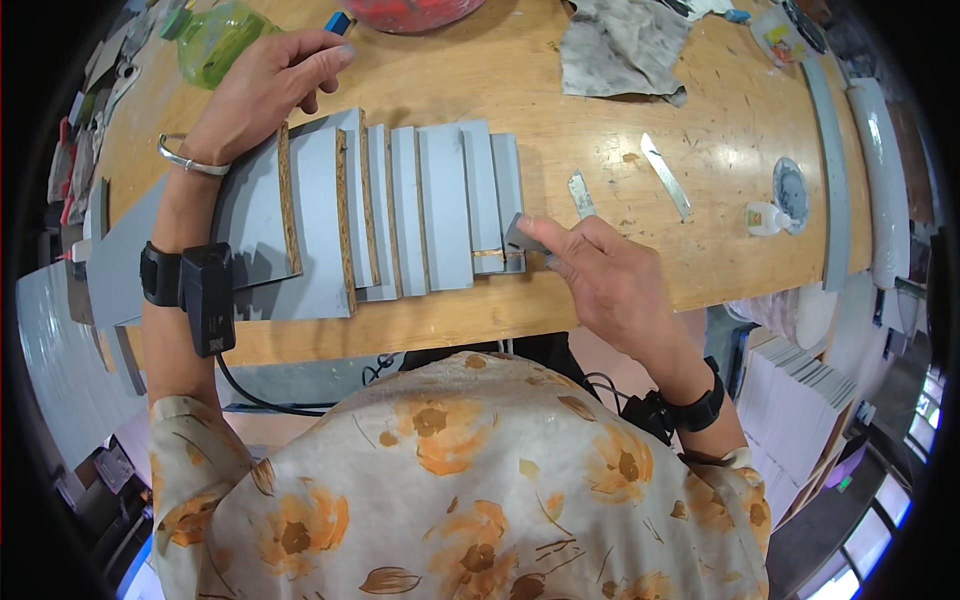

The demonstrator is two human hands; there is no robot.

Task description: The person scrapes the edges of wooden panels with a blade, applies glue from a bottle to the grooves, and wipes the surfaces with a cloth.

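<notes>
Several flat grey boards [440, 200] lie overlapped in a stepped row on the wooden table, some with rough brown edges. At the row's right end, my right hand [615, 285] pinches a small dark grey flat piece [522, 235] between thumb and fingers. That piece meets the near corner of the last board, beside a brownish strip [490, 253]. Its exact kind cannot be made out. Above the far left boards hangs my left hand [285, 75], fingers loosely bent and somewhat apart, with nothing visible in it.
Right of the boards lie a short metal blade [581, 195] and a longer one [665, 178]. A grey rag [622, 50], a red basin [410, 12] and a green plastic bottle [215, 45] stand along the far side. A small white bottle [766, 218] sits by a grey-smeared disc [790, 190].
</notes>
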